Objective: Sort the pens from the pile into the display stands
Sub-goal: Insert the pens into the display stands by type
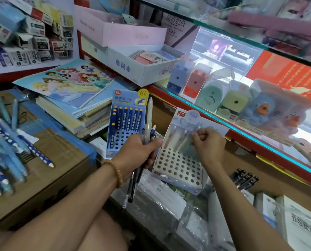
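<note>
My left hand (136, 153) grips a bunch of pens (147, 124), a pale one sticking up and dark ones hanging below the fist. My right hand (208, 142) pinches a pale pen (185, 142) over the white display stand (178, 167), whose back row holds a few pastel pens. Behind it stands the blue display stand (123, 140) with several blue, orange-tipped pens in its back rows. The pile of blue pens (8, 142) lies on a cardboard box (48, 178) at the left.
A stack of picture books (75, 98) lies behind the blue stand. A glass counter with a red edge (241, 134) runs along the right, with boxed sharpeners on it. Black pens (245, 180) and wrapped boxes (162, 201) lie below the stands.
</note>
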Tool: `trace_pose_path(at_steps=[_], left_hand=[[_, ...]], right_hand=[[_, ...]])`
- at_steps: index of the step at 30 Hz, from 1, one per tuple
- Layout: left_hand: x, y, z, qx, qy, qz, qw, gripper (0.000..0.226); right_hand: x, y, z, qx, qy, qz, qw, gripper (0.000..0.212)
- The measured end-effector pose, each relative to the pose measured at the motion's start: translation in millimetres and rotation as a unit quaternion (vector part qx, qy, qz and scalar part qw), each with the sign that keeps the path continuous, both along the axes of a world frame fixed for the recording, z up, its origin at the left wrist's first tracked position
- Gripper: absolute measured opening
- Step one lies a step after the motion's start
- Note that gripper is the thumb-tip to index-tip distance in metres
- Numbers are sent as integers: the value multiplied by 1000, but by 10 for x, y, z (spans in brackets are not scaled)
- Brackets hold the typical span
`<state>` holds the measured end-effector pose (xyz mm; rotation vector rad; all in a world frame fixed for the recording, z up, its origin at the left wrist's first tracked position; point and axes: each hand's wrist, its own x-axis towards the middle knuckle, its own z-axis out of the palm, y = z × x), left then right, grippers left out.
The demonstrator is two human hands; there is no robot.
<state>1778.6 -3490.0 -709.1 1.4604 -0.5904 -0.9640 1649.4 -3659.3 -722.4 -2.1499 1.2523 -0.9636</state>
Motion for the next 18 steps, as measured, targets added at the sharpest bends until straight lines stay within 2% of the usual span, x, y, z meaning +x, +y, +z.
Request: trace_pose_path(at_steps=[3,5,7,11,15,18], left_hand=[[13,7,0,-1,-4,-2,1000,29],[17,8,-3,-4,-6,-3,1000,29],[22,7,-10,-6,-6,-5,1000,28],[27,10,-13,-3,-3,-11,1000,26],[37,21,-17,-7,-2,-20,1000,25],[43,24,-26,-15,-1,-33,999,19]], right_hand=[[5,36,-83,-7,23,-2,1000,7],[-14,54,-143,-13,33,3,999,24],[-26,57,-167,-29,36,20,999,29],[-33,15,-172,-76,80,49,993,13],[-38,12,-126,-114,119,46,985,11],[6,106,-42,-109,83,39,990,10]])
